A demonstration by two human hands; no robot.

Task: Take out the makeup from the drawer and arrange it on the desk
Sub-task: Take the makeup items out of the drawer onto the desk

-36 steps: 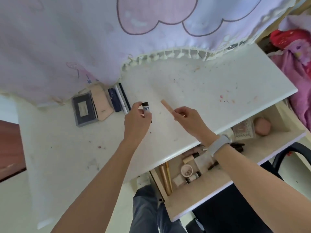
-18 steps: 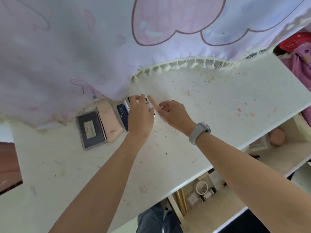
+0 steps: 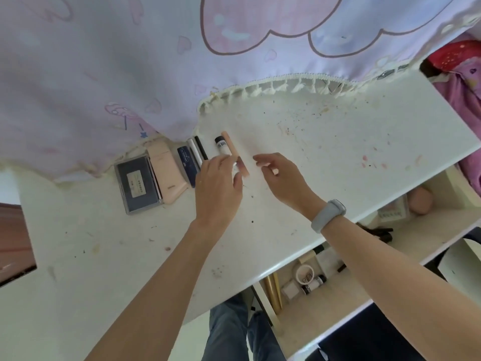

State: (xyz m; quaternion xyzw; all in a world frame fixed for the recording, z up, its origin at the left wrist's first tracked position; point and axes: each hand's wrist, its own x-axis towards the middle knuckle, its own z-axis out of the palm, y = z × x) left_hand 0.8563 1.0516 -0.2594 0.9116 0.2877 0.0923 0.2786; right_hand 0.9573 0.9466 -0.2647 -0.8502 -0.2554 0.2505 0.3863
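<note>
A row of makeup lies on the white desk under the curtain hem: a dark palette, a pink case, a navy case, a white and a black pencil, a white tube with a black cap and a peach stick. My left hand hovers over the near ends of the tube and stick with loose fingers, holding nothing. My right hand is just right of the stick, fingers relaxed and empty. The open drawer at lower right holds several more items.
A lilac and pink curtain hangs over the back of the desk. In the drawer lie a gold tube, a small round jar, small bottles, a pink sponge and dark brushes. Pink and red fabric is piled at far right.
Both hands carried the white tube and the peach stick to the end of the row, set them down beside the pencils, and now have let go and drawn back slightly.
</note>
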